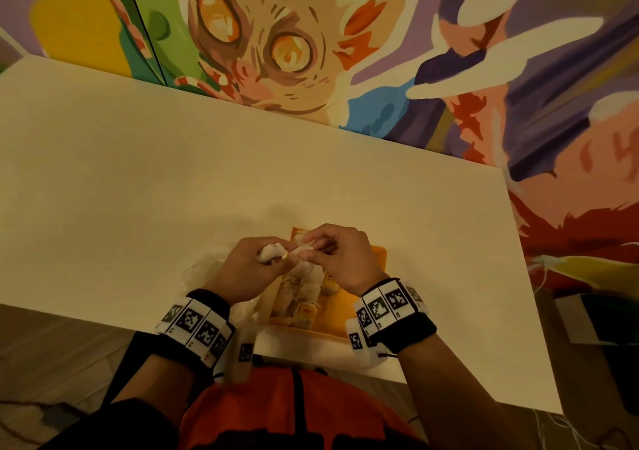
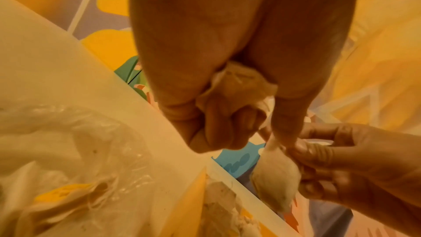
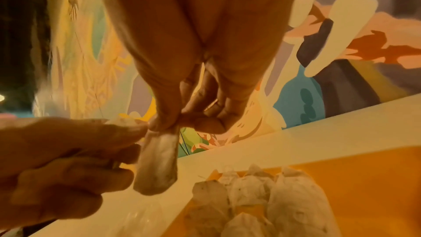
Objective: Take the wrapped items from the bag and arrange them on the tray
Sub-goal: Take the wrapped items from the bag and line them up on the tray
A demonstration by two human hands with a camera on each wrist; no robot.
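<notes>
My left hand (image 1: 268,259) is curled round a crumpled white wrapped item (image 2: 239,82) in its palm. Just right of it, my right hand (image 1: 313,246) pinches the twisted top of a second white wrapped pouch (image 3: 159,165), which hangs down between the two hands. The left thumb touches that pouch's top too. Both hands hover over the orange tray (image 1: 378,259) near the table's front edge. Several wrapped pouches (image 3: 250,195) lie side by side in the tray. The clear plastic bag (image 1: 207,266) lies crumpled on the table left of the tray, partly under my left wrist.
The white table (image 1: 173,173) stretches far and left of the tray. A painted mural wall (image 1: 311,35) stands behind its far edge. The table's right corner (image 1: 501,173) is close to the tray. The right half of the tray (image 3: 364,186) is bare orange.
</notes>
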